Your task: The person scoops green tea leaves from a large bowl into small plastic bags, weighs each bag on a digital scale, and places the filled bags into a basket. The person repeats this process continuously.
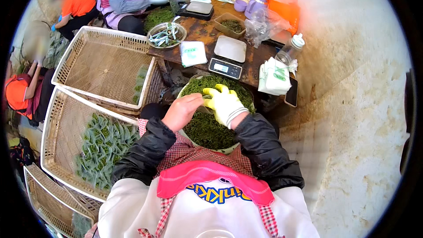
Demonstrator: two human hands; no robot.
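My bare left hand [185, 109] pinches the edge of a small clear plastic bag [207, 108]. My right hand [225, 103], in a yellow and white glove, is at the bag's other side, fingers bent; whether it grips the bag is unclear. Both hands are above a large round tub of small green plant pieces [211, 132] at my lap. Just beyond the tub, a digital scale [229, 51] with a bare metal plate stands at the table's edge. Stacks of printed white bags [193, 54] lie to the scale's left and right.
White plastic crates [99, 66] stand at the left; one holds many filled bags [105, 145]. On the wooden table [211, 26] are a metal bowl [167, 35], a plastic box [230, 25], a clear bottle [290, 49] and a purple jug [256, 4]. Other people work at the upper left. A wall rises at the right.
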